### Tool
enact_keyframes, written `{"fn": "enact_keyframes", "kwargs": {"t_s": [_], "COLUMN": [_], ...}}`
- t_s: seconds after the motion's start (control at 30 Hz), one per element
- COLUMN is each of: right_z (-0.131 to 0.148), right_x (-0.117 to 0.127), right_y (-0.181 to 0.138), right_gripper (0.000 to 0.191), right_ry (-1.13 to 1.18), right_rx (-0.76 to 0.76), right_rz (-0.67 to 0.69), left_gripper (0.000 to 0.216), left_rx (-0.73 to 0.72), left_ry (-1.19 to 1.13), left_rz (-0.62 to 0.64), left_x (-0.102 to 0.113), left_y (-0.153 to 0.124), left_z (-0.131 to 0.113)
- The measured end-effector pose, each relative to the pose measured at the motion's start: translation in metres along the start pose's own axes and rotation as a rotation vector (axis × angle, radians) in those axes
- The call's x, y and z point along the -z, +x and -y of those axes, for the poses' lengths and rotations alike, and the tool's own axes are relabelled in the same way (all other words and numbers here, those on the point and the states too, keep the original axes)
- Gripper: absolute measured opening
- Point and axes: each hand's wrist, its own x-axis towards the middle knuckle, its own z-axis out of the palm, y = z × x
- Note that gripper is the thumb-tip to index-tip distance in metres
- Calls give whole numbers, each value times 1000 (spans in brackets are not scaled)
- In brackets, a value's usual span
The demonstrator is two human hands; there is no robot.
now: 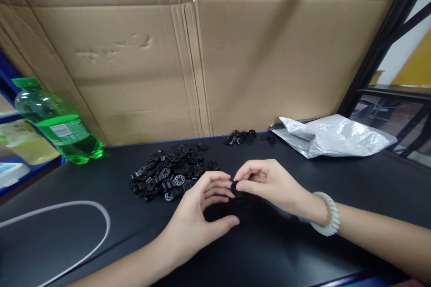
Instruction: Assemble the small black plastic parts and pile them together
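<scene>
Between thumb and fingers, my right hand (266, 184) pinches a small round black plastic part (235, 186). Close beside it is my left hand (205, 208), fingers stretched and thumb held apart; its fingertips come up to the black part, and I cannot tell whether they touch it. Just beyond my left hand lies a heap of small black plastic wheels (168, 172), several with holes in their faces. A smaller group of black parts (240, 137) sits farther back by the cardboard.
A silvery plastic bag (336, 136) lies at the back right. A green bottle (62, 121) leans at the back left. A white cable (77, 203) loops over the black table (134, 242) at left. A cardboard wall (134, 71) closes off the back.
</scene>
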Motion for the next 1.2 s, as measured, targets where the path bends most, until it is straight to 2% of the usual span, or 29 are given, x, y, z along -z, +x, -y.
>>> {"fn": "enact_keyframes", "kwargs": {"t_s": [0.3, 0.43, 0.57, 0.7, 0.83, 1.2], "right_z": [-5, -6, -3, -1, -2, -2], "right_x": [-6, -7, -7, -8, -10, -13], "right_y": [-2, -2, -3, -4, -6, -10], "right_gripper": [17, 18, 18, 27, 19, 14], "right_ry": [89, 94, 61, 111, 134, 161], "right_rx": [-42, -39, -19, -36, -112, -98], "right_rz": [-57, -62, -16, 62, 63, 9], "left_gripper": [58, 52, 29, 14, 12, 12], "left_rx": [-68, -96, -12, 94, 113, 183], "left_ry": [118, 121, 28, -115, -158, -194], "left_rz": [-14, -43, -117, -196, -235, -232], "left_x": [3, 3, 2, 2, 3, 0], "left_y": [0, 0, -1, 0, 1, -2], "left_z": [1, 0, -1, 1, 1, -8]}}
